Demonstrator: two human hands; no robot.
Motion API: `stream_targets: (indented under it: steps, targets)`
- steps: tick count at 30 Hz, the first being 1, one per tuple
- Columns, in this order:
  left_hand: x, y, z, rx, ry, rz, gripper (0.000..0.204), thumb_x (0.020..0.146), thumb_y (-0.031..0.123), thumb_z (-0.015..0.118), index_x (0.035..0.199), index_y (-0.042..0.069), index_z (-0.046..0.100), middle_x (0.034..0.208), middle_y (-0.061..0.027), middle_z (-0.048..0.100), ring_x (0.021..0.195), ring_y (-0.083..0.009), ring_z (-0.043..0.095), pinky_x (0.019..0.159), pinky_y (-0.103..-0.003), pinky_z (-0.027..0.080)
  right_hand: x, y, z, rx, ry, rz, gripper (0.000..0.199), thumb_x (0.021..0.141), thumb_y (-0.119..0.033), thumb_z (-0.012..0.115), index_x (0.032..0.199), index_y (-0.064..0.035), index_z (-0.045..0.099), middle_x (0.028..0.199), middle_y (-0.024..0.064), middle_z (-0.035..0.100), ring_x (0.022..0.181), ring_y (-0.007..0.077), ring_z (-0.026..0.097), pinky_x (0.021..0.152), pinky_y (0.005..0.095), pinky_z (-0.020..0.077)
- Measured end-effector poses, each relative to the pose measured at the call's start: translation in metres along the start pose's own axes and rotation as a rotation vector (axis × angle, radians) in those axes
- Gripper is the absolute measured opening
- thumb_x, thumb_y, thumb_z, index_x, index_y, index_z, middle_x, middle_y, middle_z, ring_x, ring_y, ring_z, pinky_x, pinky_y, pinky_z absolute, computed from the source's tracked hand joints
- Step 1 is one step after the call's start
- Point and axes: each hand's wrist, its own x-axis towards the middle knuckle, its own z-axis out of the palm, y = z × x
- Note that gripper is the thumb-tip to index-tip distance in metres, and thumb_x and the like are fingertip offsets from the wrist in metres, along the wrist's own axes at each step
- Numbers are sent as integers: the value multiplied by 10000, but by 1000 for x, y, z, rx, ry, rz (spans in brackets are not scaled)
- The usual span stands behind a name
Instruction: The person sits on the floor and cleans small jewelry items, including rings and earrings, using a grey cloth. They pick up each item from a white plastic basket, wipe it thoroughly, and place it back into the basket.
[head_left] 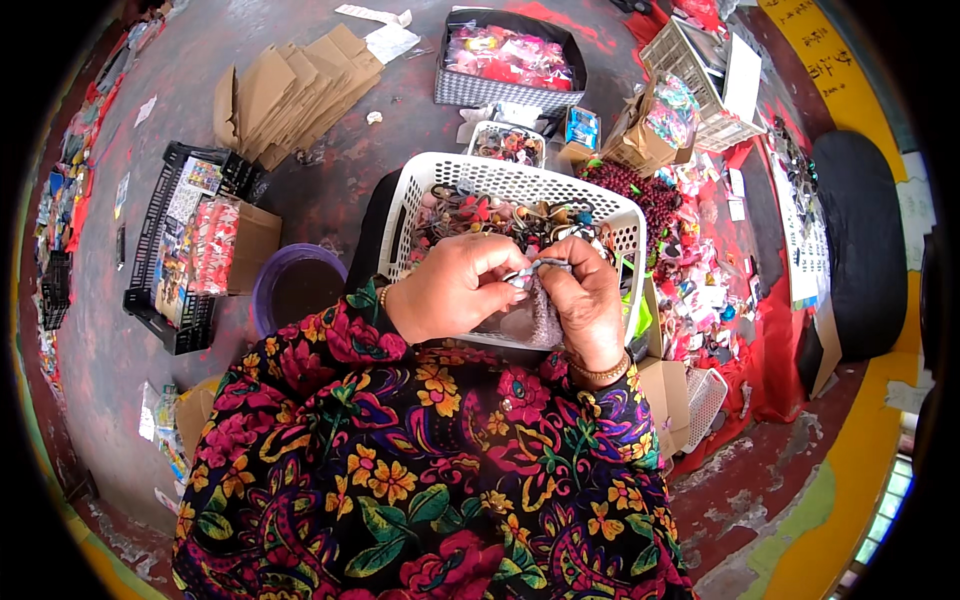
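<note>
Over the near part of a white perforated plastic basket (625,228), my left hand (455,285) and my right hand (583,305) meet. Thumb and fingers of both are pinched on a small grey fabric band (540,266) stretched between them. Below the right fingers hangs a fuzzy grey-mauve strip (545,322); whether it belongs to the band I cannot tell. Behind my hands, the basket holds a heap of hair ties (480,210) in pink, black and brown. My fingers hide part of the band.
A smaller white basket (545,150) of little items stands beyond, with a grey patterned box (500,92) of pink packets farther off. At left are a black crate (165,315), a purple bucket (268,290) and folded cardboard (300,90). Loose trinkets (705,270) cover the right side.
</note>
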Motion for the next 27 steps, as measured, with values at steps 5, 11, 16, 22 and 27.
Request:
stream_targets:
  steps: [5,11,16,22,27]
  targets:
    - [3,-5,-3,-424,-4,-213,147,814,-25,550,955,0,517,870,-48,572,726,-99,580,634,-226,479,5,-5,3,345,83,159,91,829,-49,515,903,-9,548,760,21,575,647,69,522,584,196,432]
    - [5,-3,-10,-625,105,-210,227,833,25,537,1047,-42,501,930,-65,562,806,-129,575,718,-245,466,10,-7,-17,436,126,121,141,862,-15,467,979,-4,546,863,37,584,739,87,547,671,207,447]
    - [4,1,-10,-692,103,-225,280,856,32,507,1122,-54,485,1000,-86,554,921,-175,583,764,-246,476,1,-24,-9,314,74,116,152,833,23,490,967,6,559,873,27,577,770,82,534,698,199,436]
    - [5,2,-11,-678,60,-244,262,852,17,506,1105,-50,496,1026,-98,554,944,-189,579,784,-265,493,-1,-19,1,-343,136,-449,159,737,86,579,859,-16,574,881,44,571,781,117,535,706,224,431]
    - [2,-3,-6,-757,148,-232,258,835,-18,509,1090,-50,502,1029,-104,552,942,-183,571,807,-304,500,4,-17,8,-697,-43,-742,265,656,92,587,897,-17,602,867,121,551,758,261,562,656,305,468]
